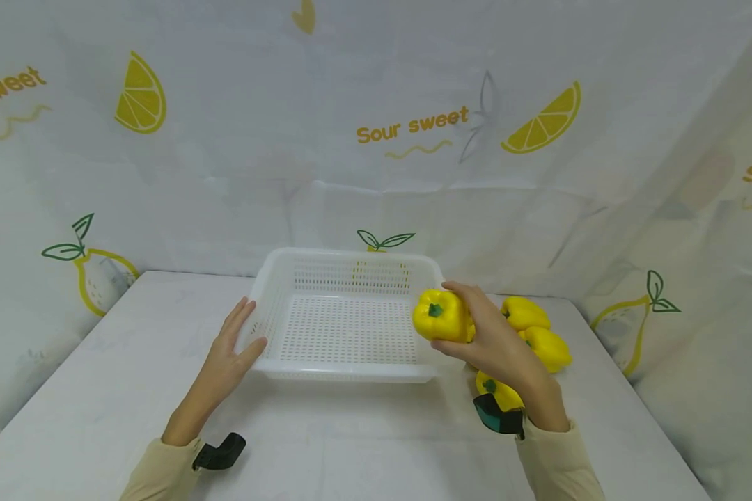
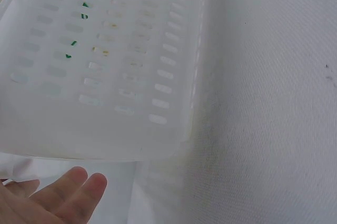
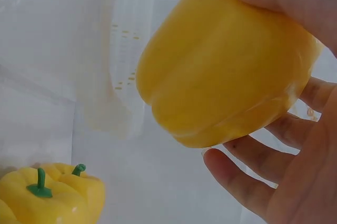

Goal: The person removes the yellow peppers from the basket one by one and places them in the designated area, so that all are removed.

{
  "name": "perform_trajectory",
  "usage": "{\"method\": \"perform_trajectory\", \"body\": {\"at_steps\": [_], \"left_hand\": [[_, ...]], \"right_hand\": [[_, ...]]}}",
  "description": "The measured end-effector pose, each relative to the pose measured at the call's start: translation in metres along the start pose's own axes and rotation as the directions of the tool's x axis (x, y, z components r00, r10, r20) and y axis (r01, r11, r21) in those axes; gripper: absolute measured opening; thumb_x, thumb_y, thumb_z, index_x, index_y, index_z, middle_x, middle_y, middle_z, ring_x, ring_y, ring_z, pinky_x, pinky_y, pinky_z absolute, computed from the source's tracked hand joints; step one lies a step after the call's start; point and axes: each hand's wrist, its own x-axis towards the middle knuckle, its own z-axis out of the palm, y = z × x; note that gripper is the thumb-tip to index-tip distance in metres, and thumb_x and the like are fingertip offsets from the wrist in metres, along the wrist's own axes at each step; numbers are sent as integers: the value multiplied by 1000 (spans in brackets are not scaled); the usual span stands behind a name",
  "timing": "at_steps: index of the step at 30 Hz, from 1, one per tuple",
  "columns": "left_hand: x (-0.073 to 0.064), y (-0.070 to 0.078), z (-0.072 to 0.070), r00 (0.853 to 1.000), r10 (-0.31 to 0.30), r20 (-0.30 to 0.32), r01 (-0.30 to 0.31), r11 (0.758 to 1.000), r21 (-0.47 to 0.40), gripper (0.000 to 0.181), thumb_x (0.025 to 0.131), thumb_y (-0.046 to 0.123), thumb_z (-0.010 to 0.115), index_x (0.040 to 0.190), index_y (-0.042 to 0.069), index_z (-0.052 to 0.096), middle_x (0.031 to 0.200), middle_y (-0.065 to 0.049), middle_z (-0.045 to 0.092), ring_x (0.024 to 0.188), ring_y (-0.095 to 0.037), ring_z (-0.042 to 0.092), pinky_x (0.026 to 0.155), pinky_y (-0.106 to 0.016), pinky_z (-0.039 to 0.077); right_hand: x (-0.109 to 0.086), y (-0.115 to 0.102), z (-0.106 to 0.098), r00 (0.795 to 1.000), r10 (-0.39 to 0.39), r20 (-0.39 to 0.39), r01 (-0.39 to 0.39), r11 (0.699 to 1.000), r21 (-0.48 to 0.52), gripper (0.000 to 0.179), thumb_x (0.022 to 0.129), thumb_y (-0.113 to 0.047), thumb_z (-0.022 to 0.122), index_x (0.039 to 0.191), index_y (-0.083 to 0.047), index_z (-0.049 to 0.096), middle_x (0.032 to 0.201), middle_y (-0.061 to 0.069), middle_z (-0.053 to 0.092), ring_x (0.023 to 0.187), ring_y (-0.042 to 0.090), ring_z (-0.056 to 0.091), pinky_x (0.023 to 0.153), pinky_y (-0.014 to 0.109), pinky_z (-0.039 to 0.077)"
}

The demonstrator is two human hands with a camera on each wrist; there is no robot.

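My right hand grips a yellow bell pepper between thumb and fingers, at the right end of a white plastic basket. The pepper's green stem faces left in the head view. In the right wrist view the pepper fills the middle, its smooth side toward the camera. My left hand is at the basket's left end, fingers spread along its rim. The left wrist view shows these fingers extended just beside the basket wall. Only slotted floor shows inside the basket.
More yellow bell peppers lie on the white table to the right of the basket, one partly hidden by my right wrist. A white cloth with lemon prints hangs behind the table and along its sides.
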Motion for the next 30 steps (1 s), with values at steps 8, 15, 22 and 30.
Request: {"method": "perform_trajectory", "body": {"at_steps": [8,15,22,30], "left_hand": [[1,0,0,1000,3,-3,-3,1000,15,69,96,11,54,156,0,22,167,-18,6,151,-47,13,115,-70,19],[0,0,0,1000,0,1,0,1000,6,70,96,11,55,156,1,22,167,-17,6,151,-47,12,115,-70,18],[-1,0,1,1000,5,3,-5,1000,15,69,97,11,55,156,0,22,167,-19,6,151,-47,11,115,-71,18],[-1,0,0,1000,11,-4,-11,999,30,69,96,12,55,156,-1,23,166,-20,7,151,-47,10,115,-71,17]], "right_hand": [[-12,9,-2,999,-24,-37,23,1000,-16,80,80,-22,82,147,-11,39,143,13,48,122,31,49,104,59,45],[-23,15,-5,994,-71,-84,68,997,-33,79,79,-19,84,145,-10,41,142,12,48,121,30,50,102,60,45],[-33,26,-6,991,-63,-118,58,998,-38,80,79,-27,84,146,-10,42,140,11,52,117,28,51,99,59,47],[-40,37,-9,992,-41,-123,32,997,-75,84,77,-20,86,146,-7,41,140,20,50,120,37,50,101,67,43]]}}
